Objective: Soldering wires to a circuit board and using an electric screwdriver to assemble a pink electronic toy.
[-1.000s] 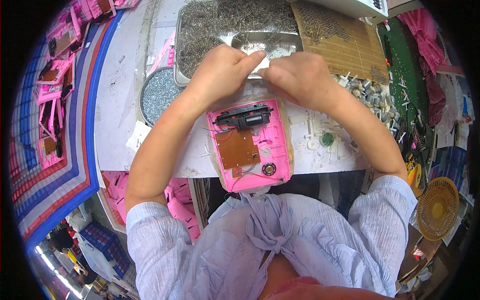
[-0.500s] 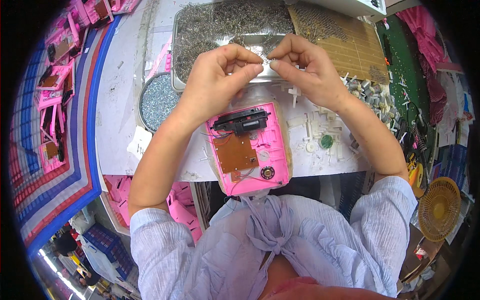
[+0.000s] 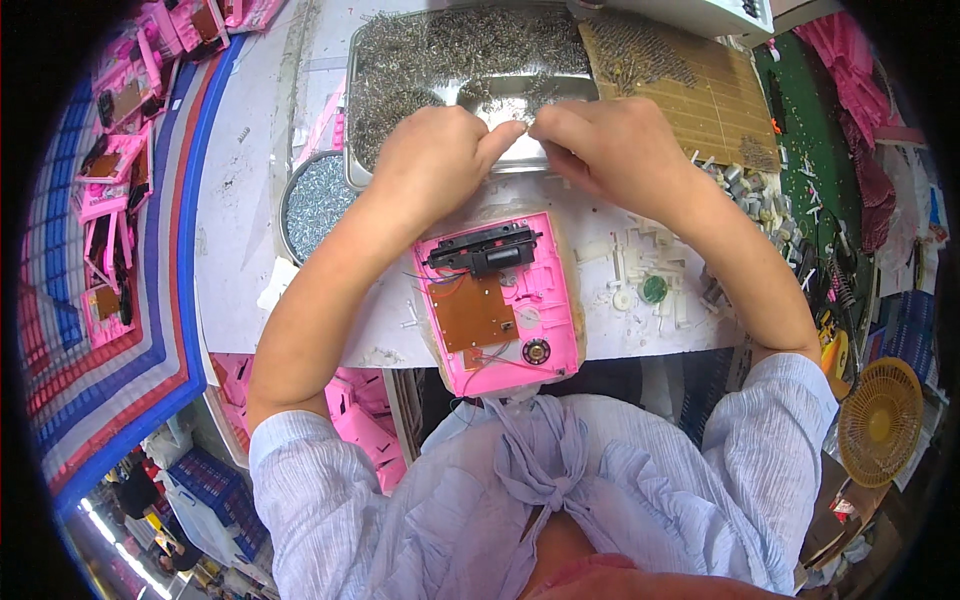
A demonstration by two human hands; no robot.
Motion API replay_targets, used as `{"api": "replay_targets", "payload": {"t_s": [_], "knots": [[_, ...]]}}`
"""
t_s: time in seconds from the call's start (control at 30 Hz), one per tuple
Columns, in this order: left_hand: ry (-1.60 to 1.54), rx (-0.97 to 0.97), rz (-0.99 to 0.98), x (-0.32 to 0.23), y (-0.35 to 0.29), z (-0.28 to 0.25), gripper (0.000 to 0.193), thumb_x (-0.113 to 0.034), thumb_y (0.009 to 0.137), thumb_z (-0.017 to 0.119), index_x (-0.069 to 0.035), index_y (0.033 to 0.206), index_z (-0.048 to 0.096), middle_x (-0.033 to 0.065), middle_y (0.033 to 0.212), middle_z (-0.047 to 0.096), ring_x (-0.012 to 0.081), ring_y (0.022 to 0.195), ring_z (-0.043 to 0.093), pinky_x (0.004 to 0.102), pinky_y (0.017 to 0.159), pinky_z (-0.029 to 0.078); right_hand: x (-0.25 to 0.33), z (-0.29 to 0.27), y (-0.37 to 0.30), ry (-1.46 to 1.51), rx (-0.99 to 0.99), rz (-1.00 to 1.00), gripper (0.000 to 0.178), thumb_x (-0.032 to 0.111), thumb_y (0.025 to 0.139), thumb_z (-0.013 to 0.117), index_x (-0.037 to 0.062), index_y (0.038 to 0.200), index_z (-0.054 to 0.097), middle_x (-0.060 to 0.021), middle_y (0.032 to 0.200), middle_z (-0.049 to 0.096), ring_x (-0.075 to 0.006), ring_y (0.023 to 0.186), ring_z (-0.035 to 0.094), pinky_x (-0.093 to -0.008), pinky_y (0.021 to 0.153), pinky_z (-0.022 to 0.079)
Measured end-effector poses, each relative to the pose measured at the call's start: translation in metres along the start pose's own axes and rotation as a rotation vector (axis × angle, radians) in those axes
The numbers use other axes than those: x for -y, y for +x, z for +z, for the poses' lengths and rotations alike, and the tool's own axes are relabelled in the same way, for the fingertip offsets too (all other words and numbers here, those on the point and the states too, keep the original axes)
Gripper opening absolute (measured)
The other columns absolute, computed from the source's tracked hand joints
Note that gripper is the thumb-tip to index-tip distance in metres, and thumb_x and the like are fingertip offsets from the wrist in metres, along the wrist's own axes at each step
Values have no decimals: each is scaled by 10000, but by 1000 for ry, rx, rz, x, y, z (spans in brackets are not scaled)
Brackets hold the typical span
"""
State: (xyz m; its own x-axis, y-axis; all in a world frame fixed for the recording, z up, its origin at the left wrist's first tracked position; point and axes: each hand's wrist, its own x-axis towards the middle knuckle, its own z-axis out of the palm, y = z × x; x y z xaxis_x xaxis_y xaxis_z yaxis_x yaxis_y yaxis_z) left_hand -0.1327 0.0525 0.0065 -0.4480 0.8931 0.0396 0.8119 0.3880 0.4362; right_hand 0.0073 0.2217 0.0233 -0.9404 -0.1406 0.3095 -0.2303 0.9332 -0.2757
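My left hand (image 3: 430, 165) and my right hand (image 3: 628, 155) meet above the near edge of a metal tray (image 3: 515, 110) heaped with small coil springs (image 3: 470, 42). Both hands are closed, their thumbs almost touching. What sits between the fingertips is too small or hidden to make out. Below them, on the bench's near edge, lies an open pink plastic housing (image 3: 552, 300). Inside it are a black mechanism (image 3: 492, 250) across the top, a brown circuit board (image 3: 465, 310), a small round speaker (image 3: 536, 351) and thin wires. Neither hand touches the housing.
A round container (image 3: 284, 215) of small silver screws stands left of the housing. Brown cardboard (image 3: 720, 110) with loose springs lies at far right. White plastic parts (image 3: 640, 262), a green disc (image 3: 654, 290) and small motors (image 3: 745, 190) lie at right. Pink assemblies (image 3: 105, 225) rest on striped cloth at left.
Both hands have rolled over, so their backs now face up and the fingers point more downward. My right hand has shifted slightly down. The housing stays nearly in place.
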Motion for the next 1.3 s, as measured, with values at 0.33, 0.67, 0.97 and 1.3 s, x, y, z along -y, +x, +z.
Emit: {"api": "replay_targets", "payload": {"t_s": [0.33, 0.67, 0.97, 1.3], "knots": [[541, -119, 450, 26, 45, -9, 177, -111, 760, 694, -102, 937, 682, 57, 1034, 579, 238, 1035, 569, 367, 829, 459, -4, 0, 5, -33, 126, 181, 165, 136, 777, 614, 99, 915, 695, -119, 847, 698, -353, 826, 672, -487, 696, 526], [433, -346, 365, 51, 36, -38, 136, -67, 795, 691, -81, 929, 669, 99, 938, 621, 325, 881, 636, 444, 758, 521, -12, -12, -7, 56, 1, 208, 195, 183, 839, 627, 106, 983, 734, -140, 894, 715, -354, 826, 676, -465, 732, 541], [305, -350, 502, 4, 63, 8, 198, -249, 743, 764, -103, 861, 701, 46, 859, 613, 238, 879, 625, 402, 760, 461, -13, -41, -19, 243, -150, 359, 191, 182, 847, 649, 72, 969, 744, -137, 759, 687, -281, 662, 667, -387, 634, 522], [-247, -244, 133, -1, 44, -5, 218, -237, 806, 741, -43, 905, 724, 78, 883, 673, 218, 787, 638, 362, 759, 504, -23, -40, -37, 372, -126, 410, 195, 177, 850, 656, 31, 953, 734, -150, 756, 686, -246, 642, 676, -345, 603, 512]]}}
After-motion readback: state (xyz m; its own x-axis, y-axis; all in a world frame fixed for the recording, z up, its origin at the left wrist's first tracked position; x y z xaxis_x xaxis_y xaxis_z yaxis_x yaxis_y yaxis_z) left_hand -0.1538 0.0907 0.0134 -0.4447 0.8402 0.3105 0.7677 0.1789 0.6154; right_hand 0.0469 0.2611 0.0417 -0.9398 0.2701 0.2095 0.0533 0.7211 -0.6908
